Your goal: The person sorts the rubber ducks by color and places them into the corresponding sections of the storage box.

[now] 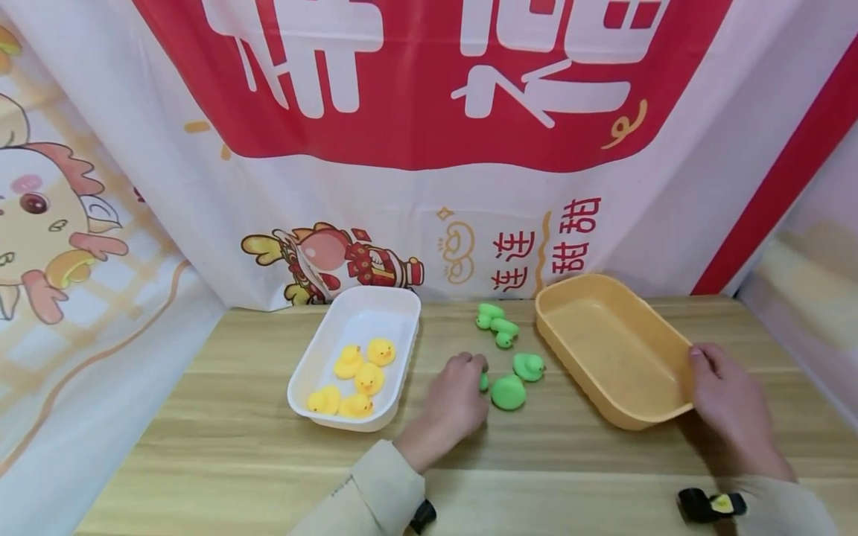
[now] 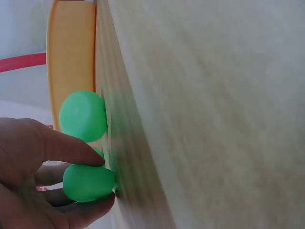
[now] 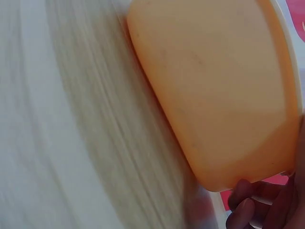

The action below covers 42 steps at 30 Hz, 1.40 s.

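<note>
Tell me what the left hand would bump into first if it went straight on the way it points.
The left hand pinches a green toy; beyond that, it would probably first meet the nearer of two green ducks towards the back cloth, though depth is hard to judge.

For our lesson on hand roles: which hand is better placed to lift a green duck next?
Probably the left hand: it pinches a green duck, while the right hand holds the orange tray by one end.
</note>
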Tool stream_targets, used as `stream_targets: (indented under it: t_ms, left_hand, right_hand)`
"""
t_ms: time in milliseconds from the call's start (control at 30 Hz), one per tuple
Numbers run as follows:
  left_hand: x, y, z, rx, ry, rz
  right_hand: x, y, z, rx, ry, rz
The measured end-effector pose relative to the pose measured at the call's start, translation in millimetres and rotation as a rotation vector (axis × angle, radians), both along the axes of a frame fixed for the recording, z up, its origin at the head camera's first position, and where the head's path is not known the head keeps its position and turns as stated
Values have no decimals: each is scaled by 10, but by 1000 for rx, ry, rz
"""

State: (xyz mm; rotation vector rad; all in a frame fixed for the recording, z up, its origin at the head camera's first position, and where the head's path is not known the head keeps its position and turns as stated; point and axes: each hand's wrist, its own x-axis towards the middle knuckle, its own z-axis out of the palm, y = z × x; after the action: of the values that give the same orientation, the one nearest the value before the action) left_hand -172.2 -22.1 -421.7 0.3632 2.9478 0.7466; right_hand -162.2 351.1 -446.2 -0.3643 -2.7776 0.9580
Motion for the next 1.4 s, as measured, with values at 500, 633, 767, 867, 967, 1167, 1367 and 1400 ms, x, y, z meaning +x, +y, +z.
stream_targets:
  t_ms: [500, 633, 767, 867, 967, 1167, 1367, 1400]
  left_hand:
    - [41, 77, 193, 380, 103, 0]
    - [57, 137, 277, 448, 117, -12]
    - [44, 225, 336, 523, 120, -37]
    - [34, 288, 359, 558, 111, -65]
    - [33, 347, 377, 574, 96, -92]
    - [57, 483, 417, 609, 130, -131]
    - [84, 748, 381, 666, 144, -121]
    - [77, 811, 370, 675, 132, -120]
  right_hand:
    - [0, -33, 51, -11, -70, -37]
    - [-21, -41, 53, -17, -69, -43]
    - [-35, -44, 44, -39, -62, -50]
    - [-39, -49, 30, -49, -48, -38]
    - [-45, -51, 19, -63, -38, -14]
    - [-70, -30, 39, -103, -62, 4]
    - [-48, -39, 22, -95, -43, 2]
    - [-44, -46, 16, -91, -38, 1]
